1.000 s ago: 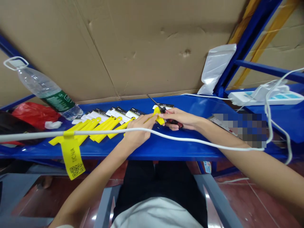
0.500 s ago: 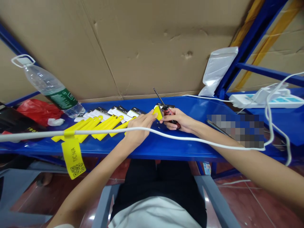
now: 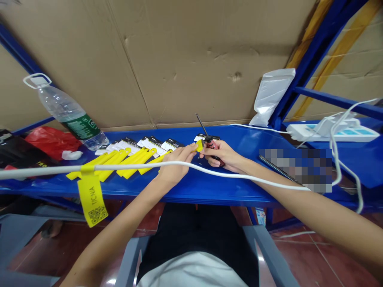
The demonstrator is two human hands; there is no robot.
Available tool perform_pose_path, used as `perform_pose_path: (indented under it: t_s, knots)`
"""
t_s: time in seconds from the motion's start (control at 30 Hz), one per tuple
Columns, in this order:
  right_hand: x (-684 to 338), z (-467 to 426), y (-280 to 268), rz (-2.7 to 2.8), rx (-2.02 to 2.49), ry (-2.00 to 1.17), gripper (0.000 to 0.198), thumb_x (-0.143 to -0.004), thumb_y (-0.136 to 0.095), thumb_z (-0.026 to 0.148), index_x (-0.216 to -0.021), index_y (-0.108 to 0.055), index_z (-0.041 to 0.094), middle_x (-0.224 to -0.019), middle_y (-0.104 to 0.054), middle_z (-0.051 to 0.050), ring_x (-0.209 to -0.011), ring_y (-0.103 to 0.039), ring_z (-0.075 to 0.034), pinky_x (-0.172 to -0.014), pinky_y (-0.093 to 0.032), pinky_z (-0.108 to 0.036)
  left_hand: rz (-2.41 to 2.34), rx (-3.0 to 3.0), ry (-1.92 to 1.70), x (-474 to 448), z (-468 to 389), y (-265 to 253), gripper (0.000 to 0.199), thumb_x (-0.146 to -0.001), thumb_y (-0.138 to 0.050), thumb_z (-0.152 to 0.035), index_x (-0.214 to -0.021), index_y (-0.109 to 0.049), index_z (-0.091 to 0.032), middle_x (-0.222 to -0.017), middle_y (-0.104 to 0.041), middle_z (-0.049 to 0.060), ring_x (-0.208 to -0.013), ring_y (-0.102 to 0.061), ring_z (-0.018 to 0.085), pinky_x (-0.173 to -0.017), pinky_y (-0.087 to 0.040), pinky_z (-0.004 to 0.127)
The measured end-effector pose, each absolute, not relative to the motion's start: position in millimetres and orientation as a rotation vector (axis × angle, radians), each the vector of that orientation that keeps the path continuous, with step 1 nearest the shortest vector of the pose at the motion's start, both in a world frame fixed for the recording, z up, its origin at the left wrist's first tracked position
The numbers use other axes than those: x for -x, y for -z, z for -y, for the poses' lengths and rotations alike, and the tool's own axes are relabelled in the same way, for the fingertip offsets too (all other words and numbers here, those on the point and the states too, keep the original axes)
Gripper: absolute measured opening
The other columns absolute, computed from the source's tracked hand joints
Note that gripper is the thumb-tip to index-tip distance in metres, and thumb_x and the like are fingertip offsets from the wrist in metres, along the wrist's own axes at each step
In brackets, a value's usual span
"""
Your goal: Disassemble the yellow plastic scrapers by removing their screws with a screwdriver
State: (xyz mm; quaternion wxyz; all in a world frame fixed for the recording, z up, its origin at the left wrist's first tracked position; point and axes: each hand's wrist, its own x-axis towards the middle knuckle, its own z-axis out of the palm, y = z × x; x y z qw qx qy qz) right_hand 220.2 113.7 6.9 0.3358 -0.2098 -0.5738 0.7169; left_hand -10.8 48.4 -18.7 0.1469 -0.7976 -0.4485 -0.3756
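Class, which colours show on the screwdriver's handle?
Red and black: the screwdriver's handle shows best in the head view.

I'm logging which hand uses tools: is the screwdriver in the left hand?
No, the right hand grips the screwdriver; the left hand holds a yellow piece.

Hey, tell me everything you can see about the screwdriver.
The screwdriver has a red and black handle, apparently plastic, and a thin, dark, straight shaft that looks like metal. The right hand grips the handle above the blue table, fingers partly covering it. The shaft slants away from the person and leftward. Its tip shape is too small to tell.
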Motion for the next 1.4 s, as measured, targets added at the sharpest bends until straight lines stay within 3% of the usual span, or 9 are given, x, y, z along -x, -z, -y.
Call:
perform_pose_path:
  t_s: [0.23, 0.33, 0.47, 0.67, 0.77, 0.87, 1.0, 1.13, 1.4]
  knots:
    - [-216.6, -109.5, -9.4, 1.496, 0.544, -1.855, 0.046, -0.07, -0.106, 0.041, -0.085, -0.07, 0.019, -0.052, -0.053, 0.009, -0.041, -0.038, -0.006, -0.041, -0.032, -0.024, 1.253, 2.259, 1.124, 8.5, -45.9, 15.1, 0.027, -0.123, -0.06, -0.027, -0.141, -0.079, -0.023, -0.133, -0.089, 0.013, -0.112, -0.09, 0.027, -0.102, -0.073, 0.041]
    - [-218.1, -111.9, -10.2, 1.412, 0.599, -1.771, 0.049, -0.075, -0.101, 0.043, -0.097, -0.062, 0.023, -0.059, -0.055, 0.011, -0.041, -0.038, -0.006, -0.041, -0.031, -0.024, 1.211, 2.223, 1.09, 10.4, -46.2, 11.8, 0.024, -0.122, -0.063, -0.027, -0.137, -0.082, -0.023, -0.137, -0.088, 0.013, -0.108, -0.089, 0.027, -0.098, -0.073, 0.041]
    - [-230.1, -122.6, -15.7, 1.361, 0.745, -1.529, 0.056, -0.08, -0.095, 0.052, -0.106, -0.051, 0.03, -0.071, -0.058, 0.011, -0.046, -0.051, -0.01, -0.04, -0.034, -0.023, 1.142, 2.245, 1.0, 12.4, -47.7, 10.1, 0.022, -0.119, -0.068, -0.025, -0.134, -0.084, -0.021, -0.14, -0.088, 0.013, -0.106, -0.088, 0.028, -0.096, -0.073, 0.043]
    - [-245.8, -137.6, -26.2, 1.426, 0.665, -1.199, 0.054, -0.08, -0.101, 0.057, -0.106, -0.067, 0.024, -0.088, -0.07, 0.0, -0.064, -0.059, -0.012, -0.054, -0.052, -0.028, 1.136, 2.303, 0.878, 12.8, -49.8, 13.9, 0.024, -0.117, -0.067, -0.023, -0.129, -0.088, -0.024, -0.146, -0.085, 0.012, -0.107, -0.086, 0.03, -0.095, -0.073, 0.047]
    - [-251.0, -145.7, -28.3, 1.306, 0.641, -1.0, 0.056, -0.084, -0.101, 0.063, -0.108, -0.065, 0.027, -0.091, -0.074, -0.002, -0.068, -0.066, -0.015, -0.063, -0.061, -0.032, 1.149, 2.295, 0.825, 14.1, -50.2, 15.5, 0.025, -0.117, -0.067, -0.023, -0.125, -0.091, -0.024, -0.146, -0.085, 0.012, -0.107, -0.086, 0.03, -0.093, -0.073, 0.047]
    - [-257.0, -157.4, -27.2, 1.199, 0.587, -0.833, 0.059, -0.091, -0.094, 0.071, -0.116, -0.057, 0.032, -0.101, -0.078, -0.002, -0.065, -0.067, -0.015, -0.059, -0.06, -0.032, 1.189, 2.314, 0.737, 15.1, -49.8, 15.5, 0.027, -0.116, -0.067, -0.021, -0.122, -0.092, -0.024, -0.143, -0.086, 0.011, -0.104, -0.085, 0.031, -0.087, -0.072, 0.045]
    - [-258.2, -166.0, -20.3, 1.267, 0.579, -0.708, 0.064, -0.099, -0.08, 0.083, -0.135, -0.054, 0.036, -0.102, -0.078, -0.004, -0.063, -0.07, -0.018, -0.051, -0.055, -0.032, 1.23, 2.381, 0.669, 14.9, -48.5, 14.4, 0.028, -0.116, -0.066, -0.022, -0.124, -0.092, -0.027, -0.145, -0.086, 0.009, -0.106, -0.084, 0.03, -0.091, -0.071, 0.044]
    - [-251.1, -155.7, -13.3, 1.44, 0.555, -0.668, 0.072, -0.1, -0.08, 0.083, -0.148, -0.053, 0.036, -0.104, -0.077, -0.005, -0.07, -0.076, -0.02, -0.055, -0.057, -0.032, 1.211, 2.397, 0.663, 14.1, -48.5, 14.9, 0.03, -0.117, -0.064, -0.023, -0.124, -0.092, -0.026, -0.144, -0.087, 0.008, -0.104, -0.084, 0.027, -0.093, -0.07, 0.042]
    - [-249.2, -143.3, -11.6, 1.549, 0.54, -0.655, 0.076, -0.1, -0.08, 0.082, -0.155, -0.056, 0.035, -0.111, -0.08, -0.007, -0.087, -0.082, -0.024, -0.066, -0.064, -0.034, 1.208, 2.399, 0.63, 11.2, -50.5, 19.8, 0.032, -0.117, -0.064, -0.022, -0.128, -0.093, -0.028, -0.143, -0.087, 0.007, -0.103, -0.083, 0.028, -0.085, -0.069, 0.039]
